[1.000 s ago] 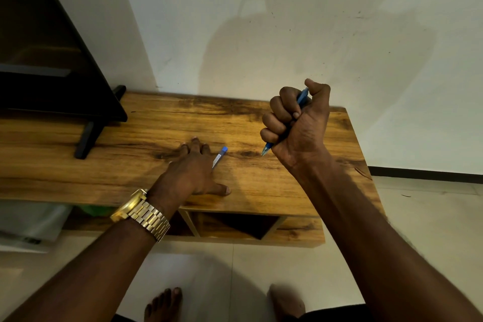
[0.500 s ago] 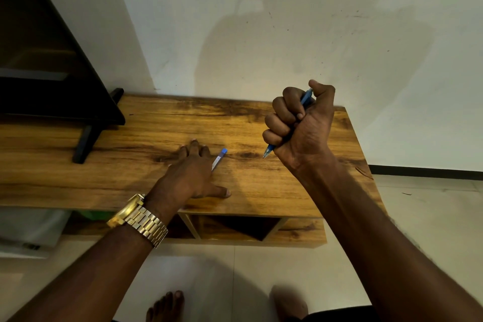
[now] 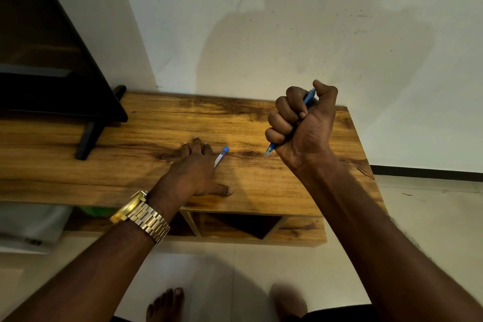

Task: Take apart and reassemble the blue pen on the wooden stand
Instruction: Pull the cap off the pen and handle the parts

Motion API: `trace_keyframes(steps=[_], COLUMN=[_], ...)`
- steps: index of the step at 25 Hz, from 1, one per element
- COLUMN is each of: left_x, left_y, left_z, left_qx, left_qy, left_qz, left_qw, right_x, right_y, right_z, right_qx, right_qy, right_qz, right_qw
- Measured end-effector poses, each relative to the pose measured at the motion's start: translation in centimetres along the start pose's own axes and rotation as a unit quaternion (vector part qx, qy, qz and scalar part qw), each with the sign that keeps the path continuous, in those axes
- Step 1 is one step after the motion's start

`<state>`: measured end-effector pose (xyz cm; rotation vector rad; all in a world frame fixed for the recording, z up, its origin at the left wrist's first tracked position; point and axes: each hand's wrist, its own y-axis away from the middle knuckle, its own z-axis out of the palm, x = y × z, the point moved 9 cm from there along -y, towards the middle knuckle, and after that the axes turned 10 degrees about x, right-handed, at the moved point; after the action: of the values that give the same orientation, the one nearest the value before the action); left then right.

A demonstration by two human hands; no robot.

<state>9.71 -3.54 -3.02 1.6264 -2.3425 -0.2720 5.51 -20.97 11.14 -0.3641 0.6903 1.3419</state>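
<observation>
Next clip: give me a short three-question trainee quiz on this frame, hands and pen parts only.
1. True or false: the right hand grips the blue pen body in a fist, tip pointing down toward the wooden stand.
2. Which part pokes out beside the left hand? A) a spring B) a thin refill with a blue end C) a black cap
3. Fill in: the left hand's fingers lie ____ on the stand top.

Key
1. True; the pen tip shows below the fist, its other end above.
2. B; it lies on the stand, its near end hidden at the hand.
3. Flat; whether they press the refill cannot be told.
</observation>
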Motion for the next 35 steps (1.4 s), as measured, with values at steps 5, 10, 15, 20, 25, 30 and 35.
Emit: trace_keyframes(steps=[5, 10, 15, 20, 25, 30, 35], left_x=[0.03, 0.06, 0.02, 0.05, 0.03, 0.00, -0.04], left_y=[0.02, -0.01, -0.10, -0.13, -0.02, -0.16, -0.16], left_z=[0.03, 0.06, 0.18, 0.18, 0.06, 0.21, 0.21], left_qx=[-0.002, -0.004, -0.008, -0.009, -0.009, -0.011, -0.009], left_qy=[0.004, 0.000, 0.003, 0.003, 0.004, 0.006, 0.008], left_qz=[0.004, 0.004, 0.001, -0.002, -0.002, -0.001, 0.000], left_qw=[1.000, 1.000, 1.000, 1.000, 1.000, 1.000, 1.000], right_x=[0.13, -0.08, -0.13, -0.29, -0.31, -0.08, -0.01], right_y=[0.10, 0.01, 0.10, 0.05, -0.01, 0.05, 0.20], right_z=[-0.23, -0.46, -0.41, -0.48, -0.62, -0.64, -0.19], right_qx=[0.013, 0.019, 0.018, 0.024, 0.028, 0.028, 0.021], right_qy=[0.018, 0.021, 0.019, 0.020, 0.017, 0.023, 0.028], right_qz=[-0.006, -0.010, -0.010, -0.015, -0.014, -0.012, -0.008], right_qw=[1.000, 1.000, 1.000, 0.999, 0.999, 0.999, 0.999])
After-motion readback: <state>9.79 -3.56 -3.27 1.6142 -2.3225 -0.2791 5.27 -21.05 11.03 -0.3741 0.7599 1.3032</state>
